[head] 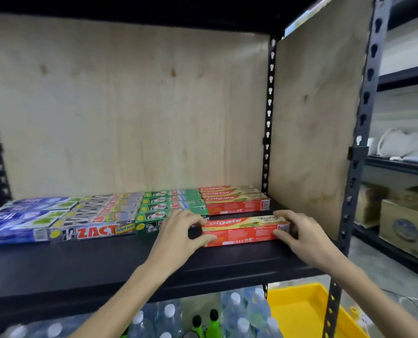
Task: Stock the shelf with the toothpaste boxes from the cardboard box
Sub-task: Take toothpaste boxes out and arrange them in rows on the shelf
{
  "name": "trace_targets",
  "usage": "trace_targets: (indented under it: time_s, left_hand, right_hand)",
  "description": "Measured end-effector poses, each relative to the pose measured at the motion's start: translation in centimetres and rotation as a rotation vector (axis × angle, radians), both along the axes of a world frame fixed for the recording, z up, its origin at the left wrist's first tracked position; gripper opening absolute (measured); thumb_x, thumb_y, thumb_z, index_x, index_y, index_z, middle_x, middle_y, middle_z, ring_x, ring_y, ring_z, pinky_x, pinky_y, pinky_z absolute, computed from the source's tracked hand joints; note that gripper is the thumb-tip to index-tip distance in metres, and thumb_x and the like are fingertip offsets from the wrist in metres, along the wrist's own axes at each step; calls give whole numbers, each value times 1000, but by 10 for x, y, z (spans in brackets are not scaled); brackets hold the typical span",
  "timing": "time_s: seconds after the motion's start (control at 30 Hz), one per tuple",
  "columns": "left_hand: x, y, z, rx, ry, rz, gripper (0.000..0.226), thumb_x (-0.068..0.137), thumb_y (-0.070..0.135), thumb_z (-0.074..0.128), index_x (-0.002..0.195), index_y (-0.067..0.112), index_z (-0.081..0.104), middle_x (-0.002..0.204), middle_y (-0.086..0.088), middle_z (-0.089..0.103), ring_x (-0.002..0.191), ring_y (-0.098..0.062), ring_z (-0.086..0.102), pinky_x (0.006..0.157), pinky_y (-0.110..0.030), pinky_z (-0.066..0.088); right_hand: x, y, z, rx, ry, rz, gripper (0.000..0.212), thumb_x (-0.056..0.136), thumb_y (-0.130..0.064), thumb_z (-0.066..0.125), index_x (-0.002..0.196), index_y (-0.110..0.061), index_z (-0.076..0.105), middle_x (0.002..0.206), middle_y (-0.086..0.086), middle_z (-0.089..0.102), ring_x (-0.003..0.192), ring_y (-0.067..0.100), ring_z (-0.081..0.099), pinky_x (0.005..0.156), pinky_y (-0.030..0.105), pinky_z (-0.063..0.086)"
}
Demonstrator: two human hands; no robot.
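A red Colgate toothpaste box (244,231) lies lengthwise on the black shelf (105,269), in front of a row of three more red Colgate boxes (236,201). My left hand (181,230) grips its left end and my right hand (298,230) grips its right end. To the left lie rows of green boxes (171,203), grey ZACT boxes (100,218) and blue boxes (20,220). The cardboard box is out of view.
Plywood panels (129,106) close the shelf's back and right side. A black metal upright (359,142) stands at the right front corner. Below are water bottles (242,313), green-capped bottles (205,323) and a yellow tray (300,311). Another rack with cartons (407,228) stands at the right.
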State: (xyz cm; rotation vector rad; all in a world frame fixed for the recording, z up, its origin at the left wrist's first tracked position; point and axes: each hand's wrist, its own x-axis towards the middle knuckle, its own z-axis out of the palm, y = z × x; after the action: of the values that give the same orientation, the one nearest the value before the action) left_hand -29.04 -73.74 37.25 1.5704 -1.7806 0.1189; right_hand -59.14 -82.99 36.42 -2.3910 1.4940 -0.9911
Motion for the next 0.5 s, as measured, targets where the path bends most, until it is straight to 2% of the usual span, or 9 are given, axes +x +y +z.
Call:
trace_targets:
  time_s: [0.07,0.2,0.37,0.5]
  left_hand:
    - [-11,-14,1,-17,-38,-3,50,74,74,64,108,38,71,108,21,58,110,-5,43,99,-34,38]
    - [-27,-41,11,-37,-141,22,48,74,74,64,108,40,71,118,22,50,118,-5,34,102,-29,28]
    - [-26,-68,11,-15,-179,77,47,76,74,63,109,41,65,130,19,42,125,-6,25,101,-30,21]
    - [-13,-79,12,6,-223,111,47,77,74,61,114,45,58,132,18,41,129,-8,27,107,-33,23]
  right_hand:
    - [-11,-9,3,33,29,-23,49,91,-44,69,136,-38,52,124,-1,62,109,18,58,93,38,51]
    - [-16,-23,2,62,57,-87,69,83,-67,65,143,-39,47,128,-4,60,118,21,57,98,43,51]
    - [-1,-47,-3,17,-3,-154,56,86,-61,66,133,-36,50,124,0,64,116,24,57,95,46,52]
    - [13,-63,0,-4,26,-131,52,85,-64,65,127,-37,50,124,-1,64,113,24,59,92,44,52]
